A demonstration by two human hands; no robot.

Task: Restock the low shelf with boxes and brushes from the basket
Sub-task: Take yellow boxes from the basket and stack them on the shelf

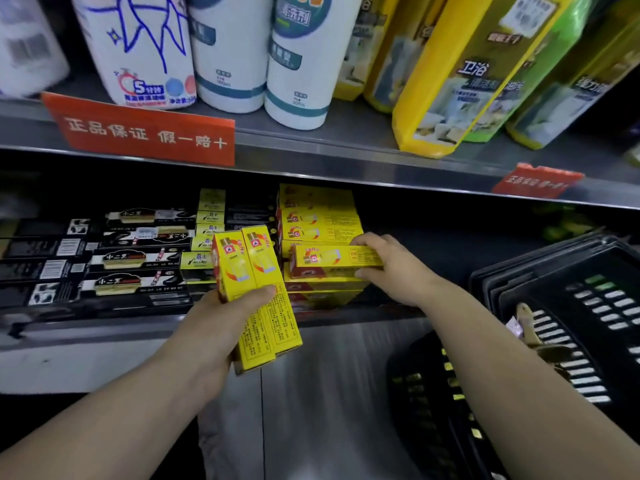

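Boxes (258, 289) clasped; right hand (391, 268) shelving.

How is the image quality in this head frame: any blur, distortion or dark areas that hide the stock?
Head view: wide-angle bending curves the upper shelf edge; the top-left packs and the small red tag are blurred; the low shelf's back is in deep shadow; the yellow boxes in the left hand and the box under the right hand are sharp enough.
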